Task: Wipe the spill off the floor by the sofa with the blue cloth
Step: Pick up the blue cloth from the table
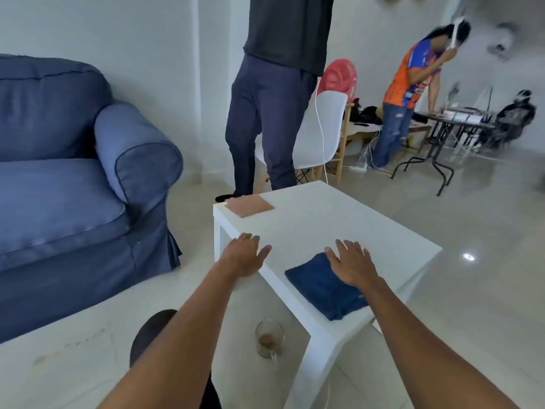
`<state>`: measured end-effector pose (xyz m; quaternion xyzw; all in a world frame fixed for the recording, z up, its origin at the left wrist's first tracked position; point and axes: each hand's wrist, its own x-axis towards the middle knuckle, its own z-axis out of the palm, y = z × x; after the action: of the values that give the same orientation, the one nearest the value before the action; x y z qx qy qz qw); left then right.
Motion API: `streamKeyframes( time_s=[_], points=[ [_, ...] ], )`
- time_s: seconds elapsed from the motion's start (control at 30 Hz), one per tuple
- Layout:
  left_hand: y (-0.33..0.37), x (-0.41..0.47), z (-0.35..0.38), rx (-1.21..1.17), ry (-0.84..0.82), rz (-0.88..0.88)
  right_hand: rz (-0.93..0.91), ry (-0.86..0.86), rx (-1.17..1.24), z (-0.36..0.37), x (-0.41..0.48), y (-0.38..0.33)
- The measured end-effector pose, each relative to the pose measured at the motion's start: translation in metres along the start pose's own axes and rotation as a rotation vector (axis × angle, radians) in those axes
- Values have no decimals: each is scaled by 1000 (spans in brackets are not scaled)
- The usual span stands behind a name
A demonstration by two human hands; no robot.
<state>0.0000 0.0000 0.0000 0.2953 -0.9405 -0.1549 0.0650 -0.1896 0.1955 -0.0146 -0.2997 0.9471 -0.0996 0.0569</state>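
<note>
reaching stage: right hand (352, 265) over blue cloth (321, 287) on worktop (324, 219), fingers spread, grasping nothing; left hand (244, 258) likewise released. next: pinch cloth, carry down to floor (73, 358).

A low white table (339, 225) stands right of centre with a flat pinkish-tan cloth (249, 205) on its far left corner. On the floor beside its near leg sits a glass mug (269, 338) holding brown liquid. Far behind stand a white chair (320, 134), a pink fan (339, 76) and two people.

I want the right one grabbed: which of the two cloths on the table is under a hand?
The folded blue cloth at the table's near edge: the right hand is over it. The pink cloth lies untouched at the far corner.
</note>
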Motion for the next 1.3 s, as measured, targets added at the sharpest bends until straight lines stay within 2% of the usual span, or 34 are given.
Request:
streamKeyframes(
  time_s=[0.13, 0.23, 0.37, 0.53, 0.63, 0.83, 1.0, 1.3],
  points=[
    [45, -10, 34, -3, 21, -2, -37, 66, -28, 17, -2, 13],
    [64, -6, 52, -33, 17, -54, -17, 87, 84, 24, 8, 14],
    [77, 2, 65, -104, -15, -136, 76, -17, 261, 19, 26, 11],
    [75, 13, 64, -147, -75, -142, 54, -126, 281, 12, 43, 5],
    [62, 13, 53, -179, -11, -135, 16, -136, 381, 3, 44, -5],
    [-11, 16, -12, -355, 174, -233, -202, -29, 439, -13, 47, -97],
    [-89, -1, -72, -318, 310, -308, -421, -29, 554, -12, 43, -198],
    [-254, -89, -120, -268, 407, -513, -674, -213, 507, 46, 12, -373]
  ],
)
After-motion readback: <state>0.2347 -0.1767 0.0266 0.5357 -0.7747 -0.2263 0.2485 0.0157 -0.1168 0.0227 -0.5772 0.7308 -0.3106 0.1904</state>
